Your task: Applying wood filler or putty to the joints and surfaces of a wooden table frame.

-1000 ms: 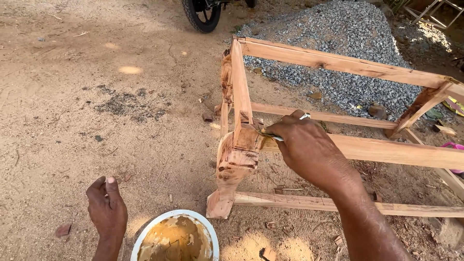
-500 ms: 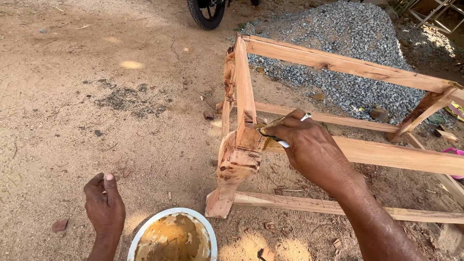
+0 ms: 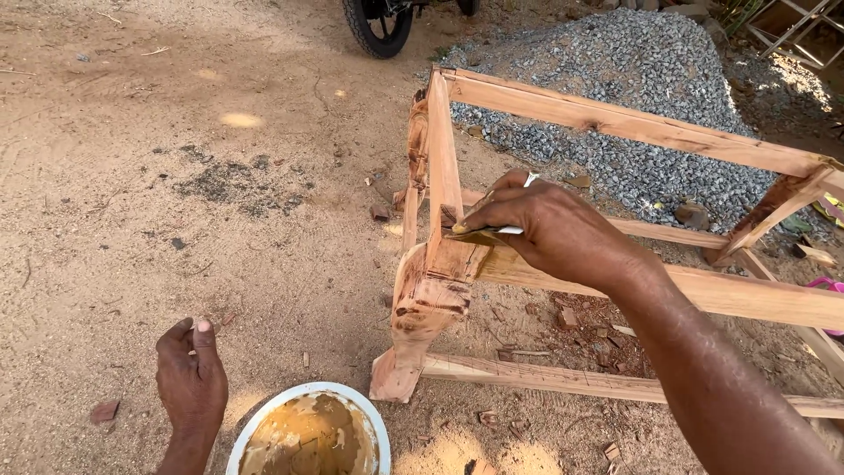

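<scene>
Your right hand [image 3: 549,230] presses a small flat blade [image 3: 479,233] on the joint of the wooden frame [image 3: 615,119] — your left hand [image 3: 192,380] rests on the sandy ground, just beside the white bowl [image 3: 308,433] of brown paste.

Head view, steeply down, close

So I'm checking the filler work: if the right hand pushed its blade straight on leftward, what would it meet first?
Probably the upright rail of the wooden frame at the joint; the right hand holds the blade tip already against it, though depth is unclear.
</scene>
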